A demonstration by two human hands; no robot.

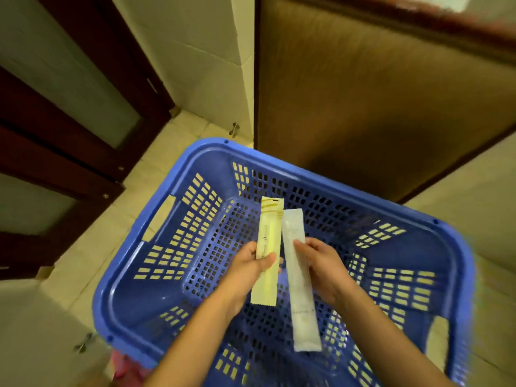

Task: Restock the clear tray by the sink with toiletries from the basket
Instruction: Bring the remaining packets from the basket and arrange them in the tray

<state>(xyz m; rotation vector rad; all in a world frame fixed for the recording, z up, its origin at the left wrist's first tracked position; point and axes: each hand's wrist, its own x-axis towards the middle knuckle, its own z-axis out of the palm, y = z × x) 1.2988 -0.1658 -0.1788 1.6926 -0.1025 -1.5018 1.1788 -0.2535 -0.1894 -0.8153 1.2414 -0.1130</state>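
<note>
Head view | left hand [248,268] pinches cream packet [266,252] | right hand [321,268] grips, seemingly, white packet [300,280]

i see a glossy blue plastic basket [145,297], two matt sachets [269,233] that look like paper, and smooth pale floor tiles [156,163].
</note>
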